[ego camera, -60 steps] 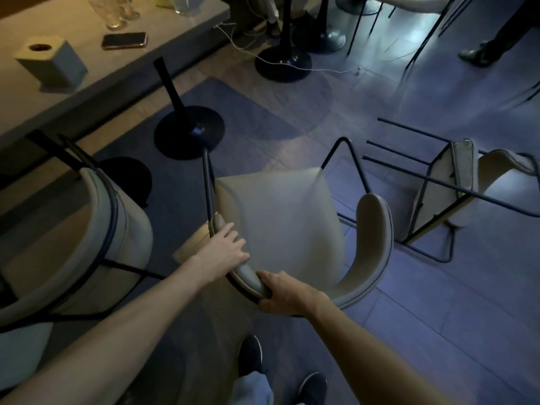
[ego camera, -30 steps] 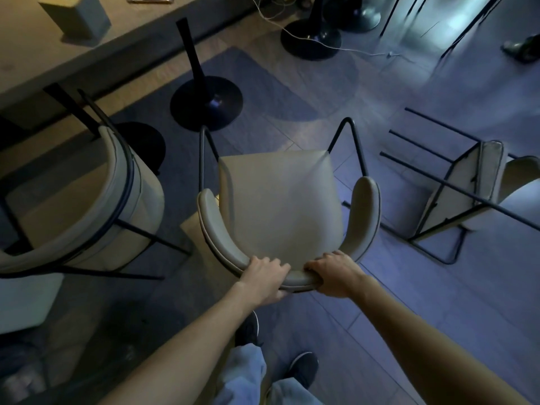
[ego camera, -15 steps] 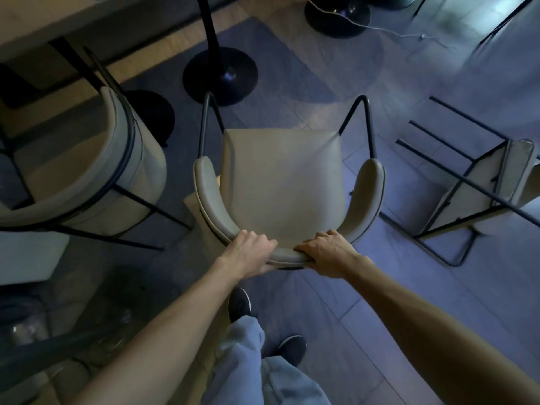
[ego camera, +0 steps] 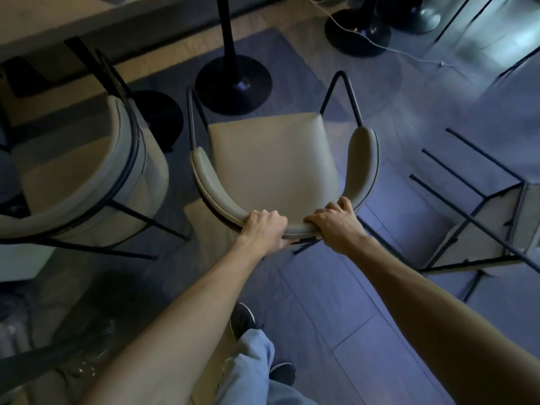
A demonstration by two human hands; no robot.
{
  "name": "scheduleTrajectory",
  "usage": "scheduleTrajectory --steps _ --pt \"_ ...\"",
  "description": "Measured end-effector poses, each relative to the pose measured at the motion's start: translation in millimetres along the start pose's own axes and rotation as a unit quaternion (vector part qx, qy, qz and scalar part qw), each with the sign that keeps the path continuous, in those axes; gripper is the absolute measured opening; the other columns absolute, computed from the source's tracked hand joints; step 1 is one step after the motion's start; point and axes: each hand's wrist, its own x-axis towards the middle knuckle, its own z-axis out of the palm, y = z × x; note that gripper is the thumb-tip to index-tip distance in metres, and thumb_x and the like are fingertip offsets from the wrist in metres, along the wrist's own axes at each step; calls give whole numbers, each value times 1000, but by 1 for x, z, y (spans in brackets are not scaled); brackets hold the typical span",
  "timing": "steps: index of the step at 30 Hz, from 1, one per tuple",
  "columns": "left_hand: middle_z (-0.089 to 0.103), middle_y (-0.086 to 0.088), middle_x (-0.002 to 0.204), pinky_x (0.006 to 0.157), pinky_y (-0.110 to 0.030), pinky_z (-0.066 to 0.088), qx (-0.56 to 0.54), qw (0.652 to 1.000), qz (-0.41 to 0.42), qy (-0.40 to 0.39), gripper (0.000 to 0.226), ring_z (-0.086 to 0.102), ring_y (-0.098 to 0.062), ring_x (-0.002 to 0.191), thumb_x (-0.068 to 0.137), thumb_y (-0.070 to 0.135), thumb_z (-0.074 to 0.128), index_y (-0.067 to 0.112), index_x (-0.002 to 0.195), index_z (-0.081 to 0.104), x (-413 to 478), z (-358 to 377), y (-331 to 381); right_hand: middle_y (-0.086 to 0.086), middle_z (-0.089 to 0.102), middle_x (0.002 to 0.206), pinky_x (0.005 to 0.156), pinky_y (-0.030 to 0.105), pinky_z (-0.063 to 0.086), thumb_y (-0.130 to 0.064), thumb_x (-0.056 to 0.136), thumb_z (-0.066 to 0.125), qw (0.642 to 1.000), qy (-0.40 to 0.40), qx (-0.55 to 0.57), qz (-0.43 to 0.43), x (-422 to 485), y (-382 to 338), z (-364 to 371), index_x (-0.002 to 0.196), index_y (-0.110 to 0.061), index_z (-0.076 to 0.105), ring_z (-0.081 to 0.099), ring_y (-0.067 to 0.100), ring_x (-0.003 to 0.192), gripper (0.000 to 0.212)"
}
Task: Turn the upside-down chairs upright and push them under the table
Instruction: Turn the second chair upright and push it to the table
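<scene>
The upright beige chair [ego camera: 271, 168] stands mid-floor, its curved backrest gripped by the left hand [ego camera: 264, 229] and right hand [ego camera: 333, 225], table [ego camera: 58, 21] at eleven o'clock, an overturned chair [ego camera: 496, 223] at three.

Upright beige chair [ego camera: 271, 168], another overturned [ego camera: 482, 229]

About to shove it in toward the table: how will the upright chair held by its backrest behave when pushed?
The upright chair looks rigid, with a thin metal frame, so it should move as one piece. Both the left hand and right hand grip high on the backrest, so it may tip forward if its legs catch the floor.
</scene>
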Motion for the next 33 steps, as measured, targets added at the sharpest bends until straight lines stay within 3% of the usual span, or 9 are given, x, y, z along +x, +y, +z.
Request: scheduleTrajectory --steps 5,21,33 --pt "65 -12 113 85 -41 47 -17 999 -27 -1 46 63 -35 108 93 55 54 14 111 63 41 -19 -10 -8 65 121 107 51 21 -18 93 60 1000 -7 14 -8 47 28 -21 127 -39 60 47 23 116 40" --pt "65 -14 111 86 -41 43 -62 986 -154 23 45 61 -36 106 90 56 55 15 109 60 161 -71 -45 -14 65 116 95 45 28 -11 85 60 982 29 -38 -184 195 129 -81 123 -38 59 46 21 110 46" --pt "69 -10 96 70 -36 37 -39 977 -203 57 52 65 -33 91 86 71 50 22 97 64 192 -78 -124 -10 67 115 99 48 28 -15 91 62 965 37 -56 -253 290 104 -127 123 -36 61 46 23 112 38"
